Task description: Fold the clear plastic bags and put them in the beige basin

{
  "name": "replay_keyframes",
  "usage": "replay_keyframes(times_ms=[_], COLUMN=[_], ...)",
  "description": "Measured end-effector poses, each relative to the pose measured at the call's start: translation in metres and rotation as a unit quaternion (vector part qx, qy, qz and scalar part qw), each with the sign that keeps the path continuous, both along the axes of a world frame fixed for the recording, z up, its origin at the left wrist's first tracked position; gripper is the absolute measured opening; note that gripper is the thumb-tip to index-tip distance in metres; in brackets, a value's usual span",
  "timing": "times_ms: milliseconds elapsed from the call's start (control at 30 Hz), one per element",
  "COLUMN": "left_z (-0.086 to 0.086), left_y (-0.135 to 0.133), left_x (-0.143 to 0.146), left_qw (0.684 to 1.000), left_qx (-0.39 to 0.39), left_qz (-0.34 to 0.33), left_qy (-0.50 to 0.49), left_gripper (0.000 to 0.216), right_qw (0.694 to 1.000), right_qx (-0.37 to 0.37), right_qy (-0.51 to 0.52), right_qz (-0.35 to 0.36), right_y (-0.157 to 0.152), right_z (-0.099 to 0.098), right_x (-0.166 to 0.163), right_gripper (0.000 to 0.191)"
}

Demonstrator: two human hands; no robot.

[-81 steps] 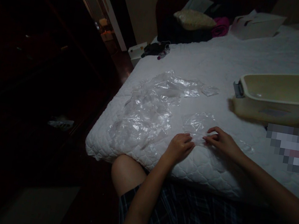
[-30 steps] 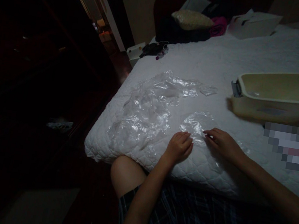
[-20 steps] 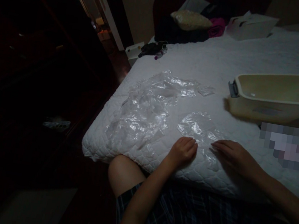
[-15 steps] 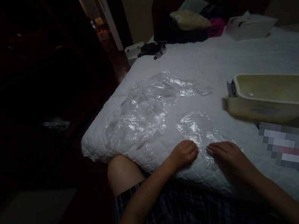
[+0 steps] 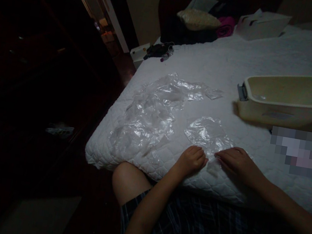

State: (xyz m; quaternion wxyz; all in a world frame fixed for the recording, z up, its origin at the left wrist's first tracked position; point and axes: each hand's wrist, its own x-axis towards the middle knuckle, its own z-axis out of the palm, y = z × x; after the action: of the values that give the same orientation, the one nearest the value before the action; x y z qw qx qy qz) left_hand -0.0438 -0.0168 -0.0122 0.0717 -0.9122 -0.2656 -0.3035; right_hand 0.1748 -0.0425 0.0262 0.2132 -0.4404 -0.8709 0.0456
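Observation:
A small clear plastic bag (image 5: pixel 205 132) lies flat on the white quilted mattress (image 5: pixel 218 67) near its front edge. My left hand (image 5: pixel 191 161) rests curled on the bag's near left corner, fingers closed on the film. My right hand (image 5: pixel 236 162) lies beside it with fingers pressed flat on the bag's near right edge. A bigger heap of crumpled clear plastic bags (image 5: pixel 152 112) spreads to the left, apart from both hands.
A cream plastic tub (image 5: pixel 290 100) stands on the mattress at the right. At the far end lie a white box (image 5: pixel 263 21), a beige cushion (image 5: pixel 196 19), pink cloth (image 5: pixel 226 27) and dark items (image 5: pixel 158 50). The dark floor drops away at the left.
Both hands have slid toward me along the small bag, from its middle to its near edge. My right fingers went from a pinch to lying flat.

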Motion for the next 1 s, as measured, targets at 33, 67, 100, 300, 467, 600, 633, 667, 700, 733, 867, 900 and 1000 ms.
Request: replay_keyframes(times_ms=[33,67,100,300,467,600,633,667,700,733,867,900,1000], left_z=[0.0,0.0,0.0,0.0,0.001,0.003,0.003,0.003,0.003,0.003,0.002,0.002,0.002], left_y=[0.0,0.0,0.0,-0.001,-0.001,-0.001,-0.001,-0.001,-0.001,-0.001,-0.001,-0.001,-0.002], left_x=[0.0,0.0,-0.001,0.0,0.0,0.0,0.0,0.0,0.0,0.0,0.0,0.0,0.0], left_qw=[1.0,1.0,1.0,0.999,0.999,1.0,1.0,1.0,0.999,0.999,1.0,1.0,0.999], left_qx=[-0.007,-0.013,-0.018,-0.023,-0.022,-0.016,-0.016,-0.016,-0.017,-0.017,-0.009,-0.009,-0.016], left_qz=[0.0,-0.001,-0.002,0.005,0.008,0.006,0.006,0.007,0.007,0.007,0.005,0.006,0.01], left_qy=[0.009,0.018,0.025,0.025,0.033,0.024,0.024,0.025,0.027,0.027,0.021,0.022,0.036], left_gripper=[0.021,0.021,0.021,0.018,0.018,0.021,0.021,0.021,0.021,0.02,0.019,0.019,0.019], right_qw=[1.0,1.0,1.0,0.998,0.995,0.991,0.99,0.989,0.988,0.986,0.986,0.988,0.992], right_qx=[0.0,-0.002,-0.004,-0.006,-0.012,-0.027,-0.03,-0.032,-0.032,-0.031,-0.017,-0.01,0.016], right_qy=[0.001,0.002,0.003,0.008,0.001,0.003,0.006,0.01,0.014,0.016,0.011,0.009,-0.01], right_qz=[-0.004,-0.008,-0.013,-0.063,-0.104,-0.133,-0.138,-0.144,-0.152,-0.16,-0.165,-0.156,-0.126], right_y=[0.0,0.0,0.001,0.005,0.008,0.01,0.01,0.011,0.012,0.013,0.017,0.018,0.02], right_z=[0.001,0.002,0.003,0.003,0.006,0.005,0.004,0.002,0.0,-0.002,-0.008,-0.008,-0.009], right_x=[-0.002,-0.003,-0.005,-0.014,-0.022,-0.025,-0.025,-0.025,-0.025,-0.025,-0.026,-0.026,-0.026], right_gripper=[0.026,0.026,0.026,0.026,0.029,0.031,0.03,0.03,0.028,0.027,0.025,0.025,0.024])
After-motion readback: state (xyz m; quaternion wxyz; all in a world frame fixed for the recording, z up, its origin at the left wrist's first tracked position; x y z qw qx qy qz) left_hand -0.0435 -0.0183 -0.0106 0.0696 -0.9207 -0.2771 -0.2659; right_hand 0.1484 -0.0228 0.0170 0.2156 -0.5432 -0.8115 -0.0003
